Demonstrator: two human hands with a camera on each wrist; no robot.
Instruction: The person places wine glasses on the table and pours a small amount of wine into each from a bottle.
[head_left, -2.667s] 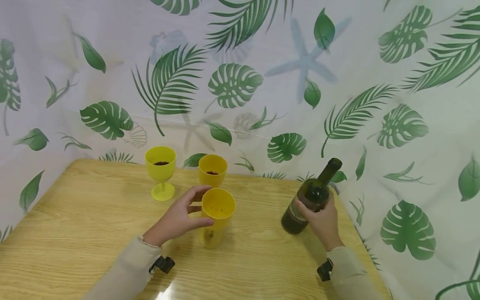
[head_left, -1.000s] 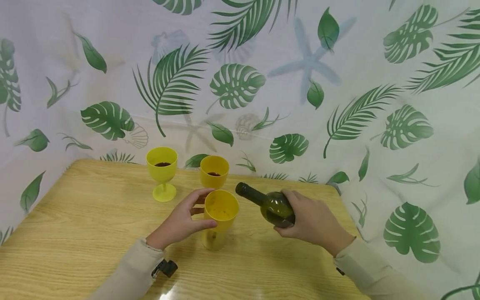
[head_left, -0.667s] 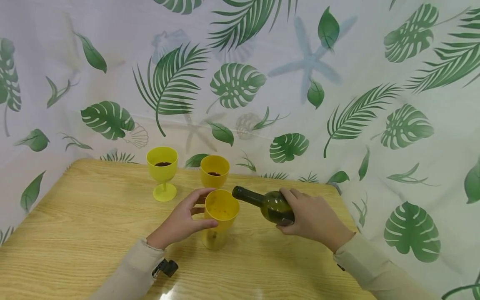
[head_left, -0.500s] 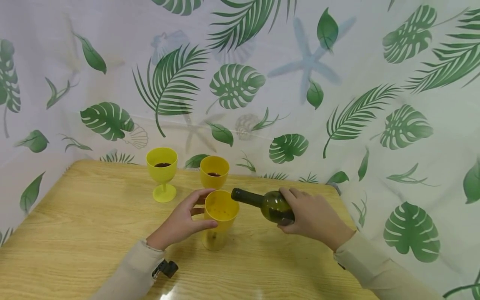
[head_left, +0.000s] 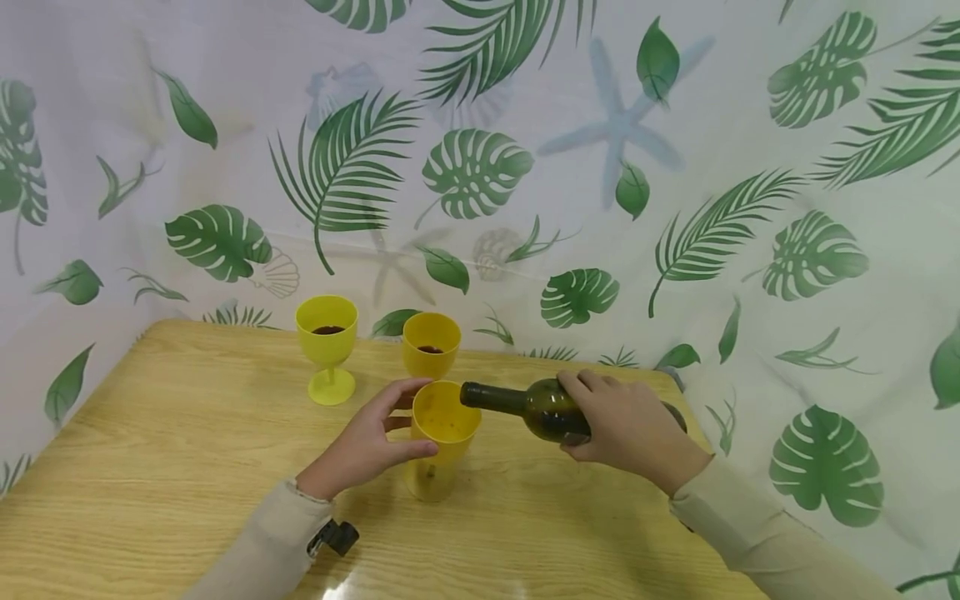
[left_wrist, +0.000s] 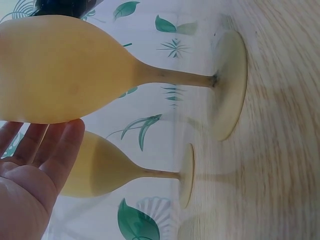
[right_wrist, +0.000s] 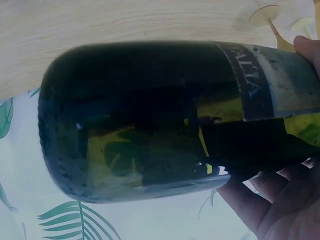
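Observation:
My left hand (head_left: 378,437) holds the bowl of the nearest yellow goblet (head_left: 444,429), thumb in front and fingers behind; this goblet stands on the wooden table (head_left: 150,467). My right hand (head_left: 622,425) grips a dark green wine bottle (head_left: 536,407) that lies nearly level, its mouth just above the goblet's rim. In the left wrist view my left hand's fingers (left_wrist: 60,150) lie against the goblet's bowl (left_wrist: 60,75), and its foot (left_wrist: 230,85) sits flat on the table. The right wrist view is filled by the bottle (right_wrist: 150,120) with its dark label.
Two more yellow goblets (head_left: 327,346) (head_left: 430,343) stand behind, each with a little dark liquid inside. A leaf-patterned curtain (head_left: 525,167) closes off the back and right sides close to the table's edge.
The right hand has tipped the bottle from upright at the right to nearly level and brought its mouth left over the near goblet's rim. The left hand has stayed on the goblet.

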